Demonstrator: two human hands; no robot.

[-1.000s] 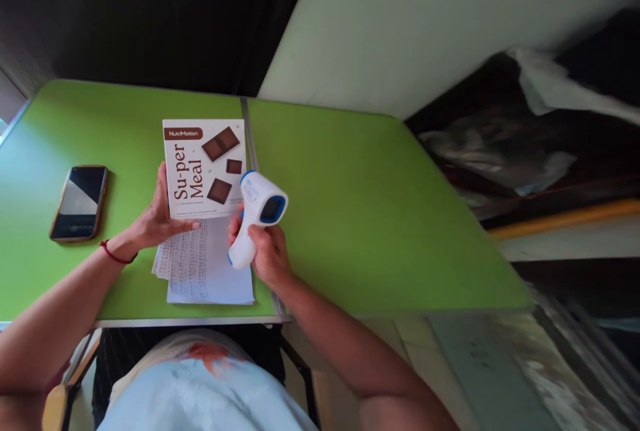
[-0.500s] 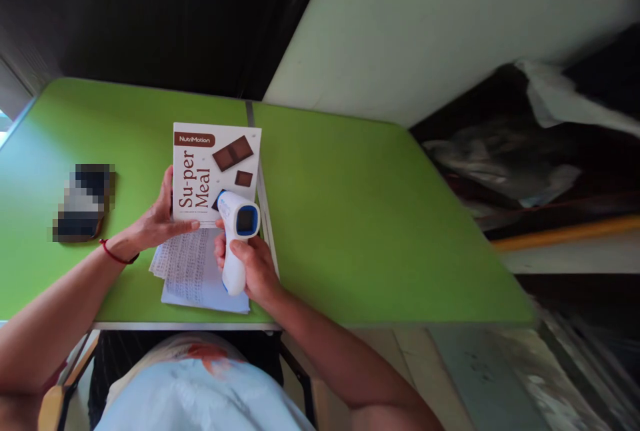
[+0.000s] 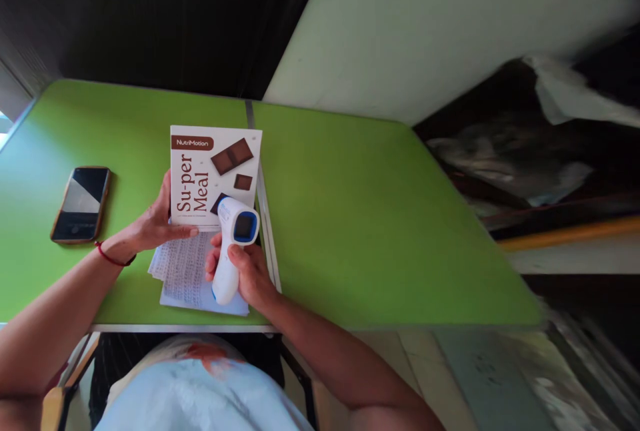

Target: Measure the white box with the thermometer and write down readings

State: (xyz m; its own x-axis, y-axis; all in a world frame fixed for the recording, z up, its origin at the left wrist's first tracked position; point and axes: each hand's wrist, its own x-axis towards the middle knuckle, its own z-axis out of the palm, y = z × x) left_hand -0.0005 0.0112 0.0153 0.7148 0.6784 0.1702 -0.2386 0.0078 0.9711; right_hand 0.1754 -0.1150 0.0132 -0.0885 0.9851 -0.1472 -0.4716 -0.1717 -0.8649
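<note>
A white box (image 3: pixel 230 181) printed "NutriMotion Su-per Meal" with brown chocolate pieces faces me above the green table (image 3: pixel 370 217). My left hand (image 3: pixel 160 221) grips its lower left corner, thumb along the bottom edge and fingers behind the left side. In my right hand (image 3: pixel 245 271) is a white and blue infrared thermometer (image 3: pixel 230 271), held by its handle with the dark screen facing up toward me. The thermometer's head overlaps the lower right part of the box; whether they touch I cannot tell. Handwritten paper sheets (image 3: pixel 185 277) lie below the box, partly covered.
A phone (image 3: pixel 83 204) in a brown case lies on the table to the left. A metal seam (image 3: pixel 270 244) crosses the table just right of the box. Shelves with a grey plastic bag (image 3: pixel 505 157) stand at the right, beside a pale wall (image 3: pixel 380 31).
The thermometer has shifted slightly down and its handle has swung left in my right hand. The box has moved a little left and down with my left hand.
</note>
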